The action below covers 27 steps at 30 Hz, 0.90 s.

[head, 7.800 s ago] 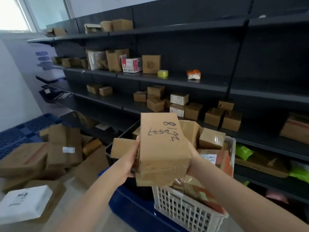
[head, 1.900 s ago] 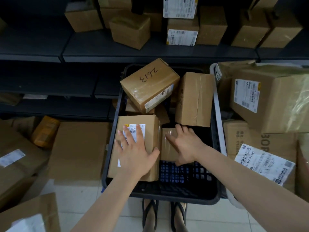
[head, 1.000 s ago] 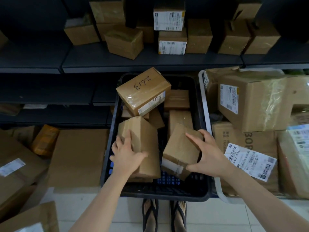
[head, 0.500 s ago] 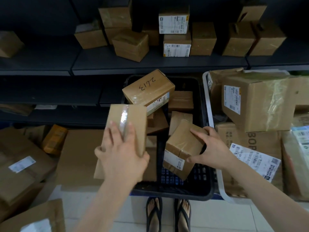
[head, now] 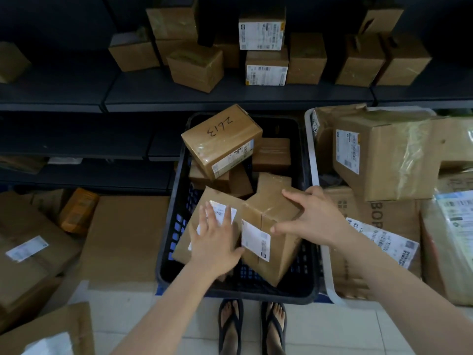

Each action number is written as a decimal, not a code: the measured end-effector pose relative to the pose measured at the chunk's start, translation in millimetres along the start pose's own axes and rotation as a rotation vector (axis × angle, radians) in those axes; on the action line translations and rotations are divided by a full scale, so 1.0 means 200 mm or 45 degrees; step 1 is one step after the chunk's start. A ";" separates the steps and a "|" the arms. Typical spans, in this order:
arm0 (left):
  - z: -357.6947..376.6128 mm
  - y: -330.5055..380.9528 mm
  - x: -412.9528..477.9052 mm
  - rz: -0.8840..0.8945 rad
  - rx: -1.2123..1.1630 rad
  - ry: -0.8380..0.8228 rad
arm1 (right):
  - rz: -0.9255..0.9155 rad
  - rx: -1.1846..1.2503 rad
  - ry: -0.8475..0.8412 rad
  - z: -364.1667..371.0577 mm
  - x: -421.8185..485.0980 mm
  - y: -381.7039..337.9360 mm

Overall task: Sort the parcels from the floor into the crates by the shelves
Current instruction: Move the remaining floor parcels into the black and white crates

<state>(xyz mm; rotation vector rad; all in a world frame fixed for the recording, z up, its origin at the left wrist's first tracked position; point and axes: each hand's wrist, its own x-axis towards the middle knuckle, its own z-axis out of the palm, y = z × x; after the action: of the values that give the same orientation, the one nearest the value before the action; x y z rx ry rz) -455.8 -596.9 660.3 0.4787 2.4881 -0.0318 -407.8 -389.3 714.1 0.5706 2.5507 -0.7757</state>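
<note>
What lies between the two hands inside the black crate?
In the head view, the taped box gripped by the right hand fills that gap, its white label next to the left hand, which rests flat on another labelled box.

Black crate point(head: 256, 294) nr edge prob. free

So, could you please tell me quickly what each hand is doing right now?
Left hand: open, flat on the labelled parcel.
Right hand: gripping the taped box in the black crate.
</note>
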 end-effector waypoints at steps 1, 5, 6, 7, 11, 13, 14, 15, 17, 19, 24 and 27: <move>0.06 -0.06 0.02 -0.026 0.030 -0.104 | 0.041 0.017 -0.056 -0.01 0.02 -0.02; 0.21 -0.16 0.04 -0.114 0.025 -0.211 | 0.207 0.053 -0.236 0.00 0.13 -0.04; 0.22 -0.16 0.03 -0.176 0.014 -0.179 | 0.233 0.015 -0.258 0.01 0.17 -0.05; 0.22 -0.15 0.03 -0.238 0.001 -0.145 | 0.257 -0.040 -0.276 0.03 0.20 -0.05; 0.23 -0.10 0.04 -0.325 0.125 -0.091 | 0.385 -0.152 -0.275 0.09 0.29 -0.09; 0.21 -0.08 0.03 -0.334 0.153 -0.105 | 0.420 -0.195 -0.294 0.10 0.30 -0.10; 0.20 -0.07 0.02 -0.312 0.124 -0.061 | 0.429 -0.231 -0.303 0.11 0.30 -0.11; 0.18 -0.06 0.02 -0.244 0.056 0.013 | 0.433 -0.272 -0.304 0.12 0.30 -0.12; 0.15 -0.03 0.01 -0.002 -0.277 0.181 | 0.427 -0.375 -0.292 0.13 0.31 -0.15; 0.14 0.02 0.00 0.254 -0.586 0.187 | 0.386 -0.509 -0.281 0.16 0.31 -0.18; 0.26 0.17 0.09 0.197 -0.994 -0.138 | 0.244 -0.589 -0.269 0.20 0.33 -0.21; 0.31 0.19 0.16 0.015 -1.508 -0.175 | 0.259 -0.328 -0.281 0.15 0.42 -0.17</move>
<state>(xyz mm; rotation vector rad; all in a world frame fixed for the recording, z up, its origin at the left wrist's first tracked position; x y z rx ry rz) -432.7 -558.4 593.9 -0.0329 1.9190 1.2663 -487.4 -411.2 665.1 0.6104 2.2980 -0.4065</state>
